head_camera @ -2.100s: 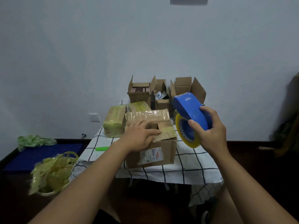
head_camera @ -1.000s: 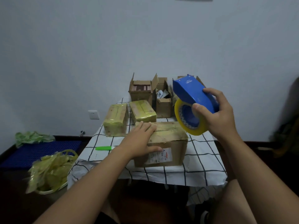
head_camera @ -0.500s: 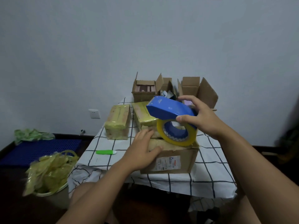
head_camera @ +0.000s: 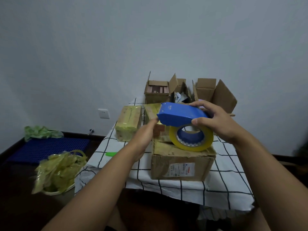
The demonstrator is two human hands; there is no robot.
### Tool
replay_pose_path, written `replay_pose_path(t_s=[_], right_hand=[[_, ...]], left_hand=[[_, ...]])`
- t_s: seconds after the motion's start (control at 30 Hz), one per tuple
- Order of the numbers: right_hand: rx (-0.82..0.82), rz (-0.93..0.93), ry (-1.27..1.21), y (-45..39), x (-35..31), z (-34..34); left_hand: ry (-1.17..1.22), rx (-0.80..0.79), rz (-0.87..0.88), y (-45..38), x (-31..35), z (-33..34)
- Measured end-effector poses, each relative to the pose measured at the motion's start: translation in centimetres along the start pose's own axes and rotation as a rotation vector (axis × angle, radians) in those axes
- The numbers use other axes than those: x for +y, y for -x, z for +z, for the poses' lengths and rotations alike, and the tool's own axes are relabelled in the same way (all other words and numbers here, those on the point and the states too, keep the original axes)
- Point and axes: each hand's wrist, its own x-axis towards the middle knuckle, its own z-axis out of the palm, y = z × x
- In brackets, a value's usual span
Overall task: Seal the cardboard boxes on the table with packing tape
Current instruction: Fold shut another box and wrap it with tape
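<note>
A brown cardboard box [head_camera: 181, 165] with a white label stands at the front of the checked tablecloth [head_camera: 225, 180]. My right hand [head_camera: 215, 121] grips a blue tape dispenser [head_camera: 180, 116] with a yellow tape roll [head_camera: 191, 139], held just over the box top. My left hand [head_camera: 144, 139] reaches with straight fingers to the dispenser's front end, its fingertips next to the blue nose. Whether it touches tape is hidden.
Two taped boxes [head_camera: 129, 125] lie behind the front box. Three open boxes [head_camera: 157, 92] stand at the table's back. A green knife [head_camera: 111, 154] lies on the cloth at left. A bin of yellow tape scraps [head_camera: 58, 170] and a blue mat [head_camera: 46, 147] are on the floor.
My right hand brought the dispenser down from the right onto the front box. My left hand left the box's left edge and rose to the dispenser's front end.
</note>
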Motion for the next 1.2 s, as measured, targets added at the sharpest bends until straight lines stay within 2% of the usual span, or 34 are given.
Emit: replay_pose_path(t_s=[0.13,0.2,0.33,0.5,0.6,0.77,0.9,1.2], right_hand=[[0.027,-0.006,-0.022,0.1,0.3,0.1],[0.037,-0.013,-0.028,0.1,0.4,0.1],[0.049,-0.017,-0.015,0.2,0.5,0.0],[0.057,-0.027,-0.015,0.3,0.7,-0.1],[0.05,-0.025,-0.017,0.2,0.7,-0.1],[0.041,-0.022,-0.026,0.1,0.7,-0.2],[0.031,-0.029,-0.038,0.1,0.6,-0.1],[0.024,-0.056,-0.226,-0.4,0.7,0.0]], left_hand=[[-0.07,-0.191,0.097,0.4,-0.6,-0.4],[-0.128,-0.216,0.112,0.5,-0.8,-0.1],[-0.196,-0.038,0.181,0.5,-0.7,0.4],[-0.609,0.155,0.45,0.7,-1.5,0.4],[-0.647,0.215,0.529,1.0,-1.6,0.5],[-0.445,0.047,0.328,1.2,-1.0,0.7],[-0.075,0.014,0.08,0.9,0.7,0.4],[0.234,-0.206,-0.094,0.3,2.7,-0.2]])
